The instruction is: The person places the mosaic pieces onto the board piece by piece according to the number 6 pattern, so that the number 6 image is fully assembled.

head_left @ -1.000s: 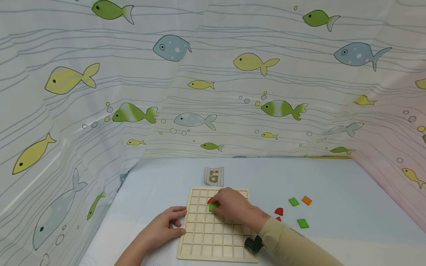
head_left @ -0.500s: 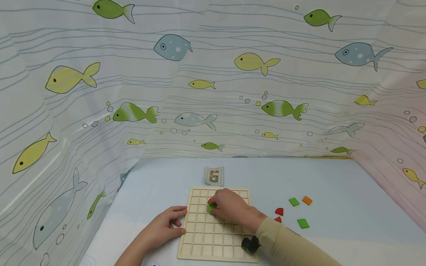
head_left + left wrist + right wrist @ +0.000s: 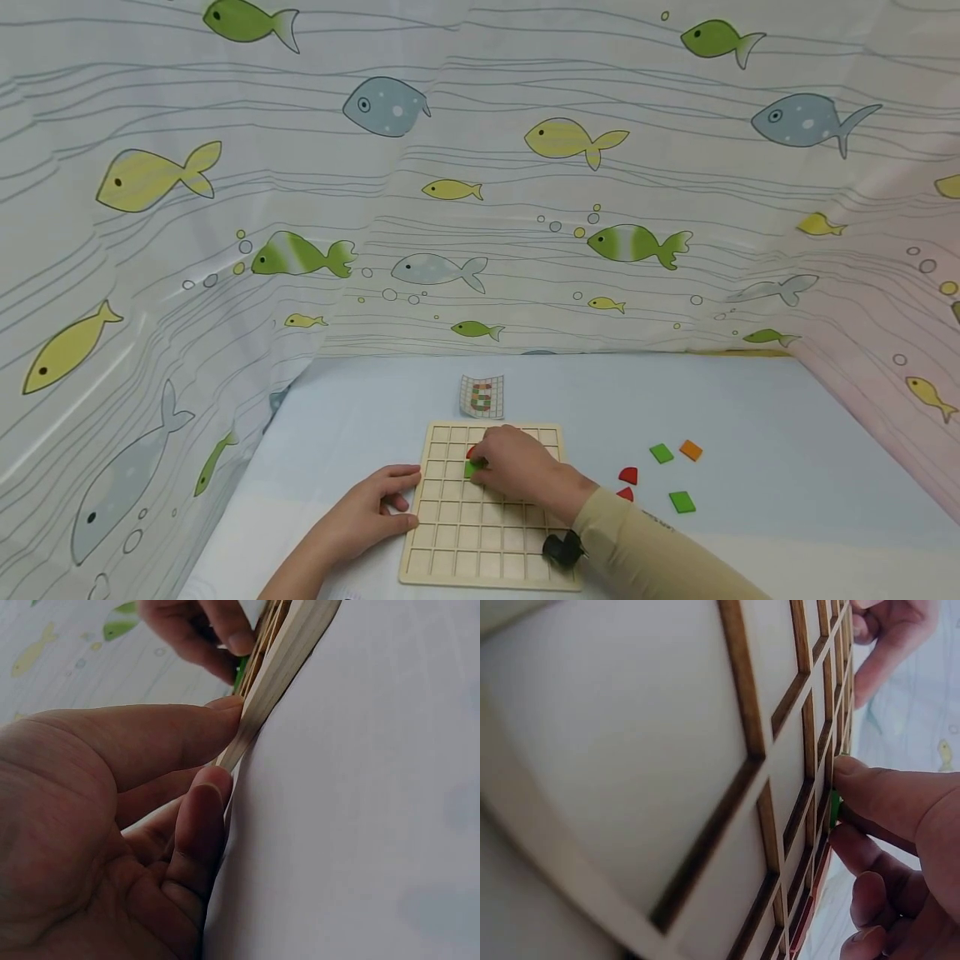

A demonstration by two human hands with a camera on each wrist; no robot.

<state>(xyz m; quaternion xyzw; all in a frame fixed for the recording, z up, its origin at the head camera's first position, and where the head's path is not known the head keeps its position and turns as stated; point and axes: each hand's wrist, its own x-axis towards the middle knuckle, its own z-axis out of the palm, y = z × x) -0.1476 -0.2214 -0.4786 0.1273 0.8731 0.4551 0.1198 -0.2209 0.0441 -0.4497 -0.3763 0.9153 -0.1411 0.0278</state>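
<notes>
My right hand (image 3: 521,462) pinches a green square tile (image 3: 470,469) between thumb and fingertips, over a cell in the upper part of a pale wooden grid board (image 3: 467,540). Just beyond that tile a red piece (image 3: 471,452) peeks out, partly covered by the fingers. In the right wrist view the green tile (image 3: 834,808) shows as a thin sliver at the grid, beside the thumb. My left hand (image 3: 367,508) rests its thumb and fingertips against the board's left edge, spread apart. The left wrist view has those fingertips right at the wooden rim (image 3: 274,679).
A small pattern card (image 3: 482,397) with a coloured grid lies behind the board. To the right lie two red quarter-round pieces (image 3: 628,476), two green squares (image 3: 682,502) and an orange square (image 3: 691,450). A fish-print curtain (image 3: 480,208) surrounds the table.
My right hand has shifted slightly left with the green tile, which now sits closer under the red piece. The left hand has stayed at the board's edge.
</notes>
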